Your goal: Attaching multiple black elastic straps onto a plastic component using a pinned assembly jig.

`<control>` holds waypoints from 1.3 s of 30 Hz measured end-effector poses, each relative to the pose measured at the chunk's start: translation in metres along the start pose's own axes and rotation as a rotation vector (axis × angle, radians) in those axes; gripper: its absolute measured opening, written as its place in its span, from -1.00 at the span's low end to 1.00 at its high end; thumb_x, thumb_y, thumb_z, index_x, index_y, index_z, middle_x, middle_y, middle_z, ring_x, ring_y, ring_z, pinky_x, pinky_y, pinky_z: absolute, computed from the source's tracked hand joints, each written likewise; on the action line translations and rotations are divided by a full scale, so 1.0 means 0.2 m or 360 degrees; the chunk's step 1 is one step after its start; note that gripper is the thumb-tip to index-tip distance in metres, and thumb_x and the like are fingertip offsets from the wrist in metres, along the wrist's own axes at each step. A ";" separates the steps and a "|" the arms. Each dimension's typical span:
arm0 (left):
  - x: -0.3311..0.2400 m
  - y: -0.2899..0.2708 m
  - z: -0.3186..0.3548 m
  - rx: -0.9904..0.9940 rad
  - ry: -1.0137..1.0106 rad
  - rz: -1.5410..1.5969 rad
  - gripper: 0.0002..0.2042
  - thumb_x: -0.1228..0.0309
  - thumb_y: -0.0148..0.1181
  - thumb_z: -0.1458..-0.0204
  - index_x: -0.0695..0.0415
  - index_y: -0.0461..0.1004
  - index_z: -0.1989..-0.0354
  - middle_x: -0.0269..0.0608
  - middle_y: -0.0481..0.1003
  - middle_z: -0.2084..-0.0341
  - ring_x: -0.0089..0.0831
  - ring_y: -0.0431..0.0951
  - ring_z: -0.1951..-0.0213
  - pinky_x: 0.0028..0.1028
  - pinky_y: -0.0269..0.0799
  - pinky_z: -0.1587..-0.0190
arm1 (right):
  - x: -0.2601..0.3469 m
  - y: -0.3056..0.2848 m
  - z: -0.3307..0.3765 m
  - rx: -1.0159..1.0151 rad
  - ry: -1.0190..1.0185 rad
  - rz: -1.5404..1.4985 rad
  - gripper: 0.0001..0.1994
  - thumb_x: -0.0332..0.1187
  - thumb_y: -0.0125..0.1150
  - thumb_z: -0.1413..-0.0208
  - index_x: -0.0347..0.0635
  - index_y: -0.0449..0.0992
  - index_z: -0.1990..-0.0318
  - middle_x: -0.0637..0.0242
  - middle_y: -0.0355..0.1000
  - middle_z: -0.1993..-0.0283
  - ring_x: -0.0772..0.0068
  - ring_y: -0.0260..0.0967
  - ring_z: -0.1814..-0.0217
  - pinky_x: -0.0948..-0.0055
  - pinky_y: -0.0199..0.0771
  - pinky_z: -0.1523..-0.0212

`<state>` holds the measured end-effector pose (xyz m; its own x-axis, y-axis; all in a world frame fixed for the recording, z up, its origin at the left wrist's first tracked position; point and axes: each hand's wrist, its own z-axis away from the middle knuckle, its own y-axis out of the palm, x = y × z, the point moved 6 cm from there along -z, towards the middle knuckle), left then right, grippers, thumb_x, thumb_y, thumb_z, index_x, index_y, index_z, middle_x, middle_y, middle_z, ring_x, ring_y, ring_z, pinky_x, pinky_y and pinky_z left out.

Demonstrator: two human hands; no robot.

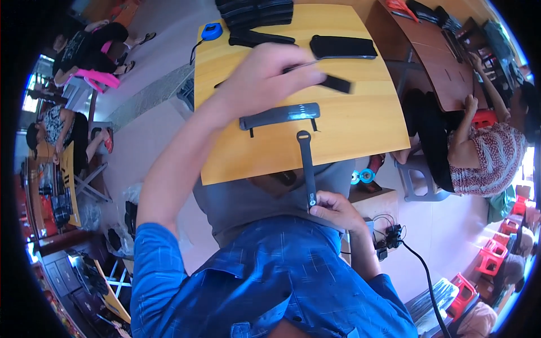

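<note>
My left hand point(276, 76) is over the middle of the table, smeared by motion, with thumb and fingers pinched together. A blurred short black strip point(337, 83) sticks out past its fingertips. Low in front of my lap, my right hand point(337, 210) pinches the lower end of a narrow black strap point(306, 163). That strap points up over the table's near edge and has a slotted, rounded loop at its top. Between the hands, a dark shiny curved bar point(280, 116) lies on the tabletop with two small black tabs hanging from it.
The yellow wooden table point(360, 127) carries stacked black pieces point(256, 12), a flat black pad point(344, 47) and a blue tape measure point(212, 31). At right, a person point(490, 152) works at a brown table point(431, 67). A black cable point(425, 270) crosses the floor.
</note>
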<state>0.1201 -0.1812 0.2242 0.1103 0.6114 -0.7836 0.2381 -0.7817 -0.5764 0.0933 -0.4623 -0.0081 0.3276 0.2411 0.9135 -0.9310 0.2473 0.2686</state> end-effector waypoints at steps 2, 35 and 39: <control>-0.01 0.16 -0.23 0.0004 0.0074 0.0200 -0.73 0.25 0.26 -0.28 0.23 0.60 0.33 -0.46 0.38 0.55 -0.66 0.33 0.44 -0.52 0.25 0.35 | -0.02 0.00 0.04 0.0052 0.0002 0.0005 -0.93 -0.43 0.29 -0.36 -0.23 0.56 0.13 0.52 0.47 0.20 0.74 0.37 0.13 0.60 0.42 0.08; 0.17 0.49 0.91 -0.0282 -0.0220 -0.0193 -0.64 0.27 0.52 0.05 0.05 0.65 0.06 -0.16 0.65 0.37 -0.16 0.67 0.34 -0.27 0.55 0.30 | 0.14 0.30 -0.32 -0.0588 -0.0113 -0.0898 -0.86 -0.30 0.29 -0.37 -0.12 0.58 0.06 0.48 0.58 0.26 0.72 0.43 0.31 0.65 0.41 0.31; 0.20 0.45 1.03 -0.0416 -0.0180 -0.0263 -0.65 0.29 0.47 0.02 0.03 0.64 0.04 -0.16 0.66 0.30 -0.11 0.68 0.25 -0.22 0.56 0.24 | 0.07 0.36 -0.38 -0.0408 -0.0038 -0.0869 -0.88 -0.30 0.29 -0.37 -0.11 0.59 0.07 0.46 0.58 0.25 0.70 0.42 0.33 0.66 0.40 0.32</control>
<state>-0.0530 -0.2534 0.0931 -0.0547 0.6986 -0.7134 0.4850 -0.6059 -0.6305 0.0423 -0.3706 0.0004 0.7407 -0.0050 0.6718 -0.5597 0.5485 0.6212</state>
